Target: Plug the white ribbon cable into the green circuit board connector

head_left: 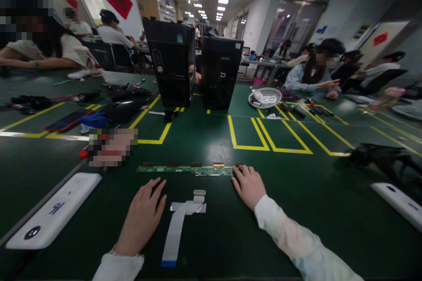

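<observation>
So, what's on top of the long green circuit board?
The right hand has fingertips over the right end of the circuit board; whatever they cover cannot be seen. The left hand is apart from it.

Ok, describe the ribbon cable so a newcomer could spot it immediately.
On the dark green tabletop, find the long, narrow circuit board at the right hand. The ribbon cable lies on the board's near side, closer to the left hand. Unlike the green board, it is a whitish, flat strip with a blue near end.
</observation>
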`<state>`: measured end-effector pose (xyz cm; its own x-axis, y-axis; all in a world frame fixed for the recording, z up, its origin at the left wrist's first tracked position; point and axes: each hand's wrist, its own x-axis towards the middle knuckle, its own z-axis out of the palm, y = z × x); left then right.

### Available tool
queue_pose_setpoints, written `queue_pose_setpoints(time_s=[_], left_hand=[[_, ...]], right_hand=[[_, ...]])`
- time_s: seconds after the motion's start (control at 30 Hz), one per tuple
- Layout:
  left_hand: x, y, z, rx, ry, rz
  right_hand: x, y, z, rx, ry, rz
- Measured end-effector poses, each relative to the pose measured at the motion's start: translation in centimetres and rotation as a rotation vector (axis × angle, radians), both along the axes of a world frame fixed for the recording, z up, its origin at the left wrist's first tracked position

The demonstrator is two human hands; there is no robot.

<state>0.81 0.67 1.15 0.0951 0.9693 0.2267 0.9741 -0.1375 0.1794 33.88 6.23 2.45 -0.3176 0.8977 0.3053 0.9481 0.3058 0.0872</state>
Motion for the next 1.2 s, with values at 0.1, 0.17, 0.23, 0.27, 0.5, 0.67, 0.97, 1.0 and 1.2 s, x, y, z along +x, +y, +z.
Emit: queue_pose_setpoints(time_s=[0.1, 0.17, 0.23, 0.27, 0.5, 0.67, 0.97, 1.0, 1.2], left_hand=[[0.0, 0.0, 0.0, 0.002, 0.004, -0.003], [0.0, 0.0, 0.0, 0.015, 0.006, -0.008], [0.0, 0.0, -0.1, 0.028, 0.007, -0.011], [0.0, 0.0, -0.1, 0.033, 0.008, -0.013], [0.0, 0.0, -0.2, 0.035, -0.006, -0.020], [0.0, 0.0, -0.2, 0.024, -0.011, -0.008], [0.1, 0.0, 0.1, 0.026, -0.014, -0.003], [0.1, 0.0, 0.1, 0.020, -0.012, 0.001], [0.1, -0.2, 0.2, 0.027, -0.055, -0.080]], right_hand=[[-0.9, 0.2, 0.1, 0.015, -0.016, -0.003], [-1.1, 0.2, 0.1, 0.014, -0.023, -0.008], [-1.1, 0.1, 0.1, -0.005, -0.017, -0.008], [-1.1, 0.1, 0.1, -0.017, -0.012, -0.007], [-0.6, -0.1, 0.3, -0.039, -0.040, 0.043], [-0.4, 0.7, 0.8, -0.032, -0.043, 0.287], [-0.2, 2.3, -0.3, -0.154, 0.232, 0.510], [-0.1, 2.3, -0.4, -0.164, 0.243, 0.515], [0.4, 2.0, -1.1, -0.172, 0.234, 0.504]])
